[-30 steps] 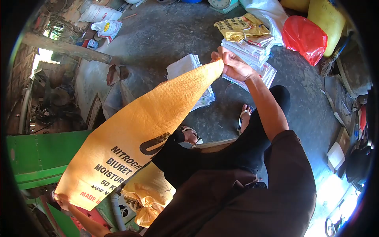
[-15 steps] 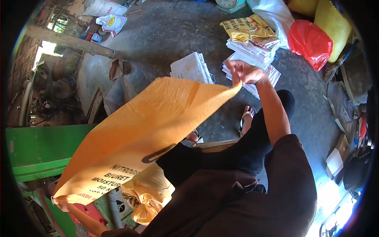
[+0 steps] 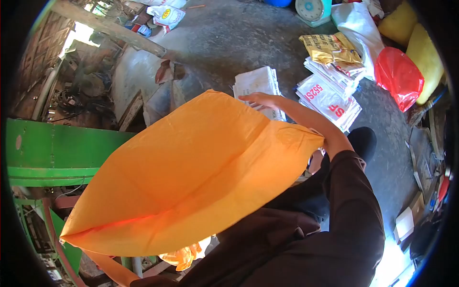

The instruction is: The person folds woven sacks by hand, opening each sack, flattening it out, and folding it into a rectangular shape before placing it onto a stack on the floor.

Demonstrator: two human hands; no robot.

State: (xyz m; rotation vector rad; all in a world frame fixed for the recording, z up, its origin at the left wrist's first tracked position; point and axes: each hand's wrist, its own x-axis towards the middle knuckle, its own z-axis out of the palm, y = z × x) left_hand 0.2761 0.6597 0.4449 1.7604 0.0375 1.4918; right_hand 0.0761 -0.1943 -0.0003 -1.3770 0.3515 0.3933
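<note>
An orange fertilizer sack [image 3: 186,167] spreads across the view in front of my lap, its plain side up and its printing out of sight. My right hand [image 3: 260,99] reaches past the sack's far edge with fingers stretched out and apart; it does not grip the sack. A corner of the sack lies near my right forearm. My left forearm [image 3: 112,269] comes up from below at lower left, and the hand itself is hidden behind the sack's lower left corner, which stays held up there. Under the sack, a second yellow-orange bag [image 3: 186,256] shows in part.
Folded white sacks [image 3: 258,82] lie on the floor beyond my hand. Another stack [image 3: 330,98] has a yellow printed sack [image 3: 330,48] on top. A red plastic bag [image 3: 399,79], a scale [image 3: 312,9] and a green metal machine [image 3: 57,150] stand around.
My right hand has let go of the sack's corner and moved left along its far edge. The sack has turned from its printed side to its plain side. The view has shifted.
</note>
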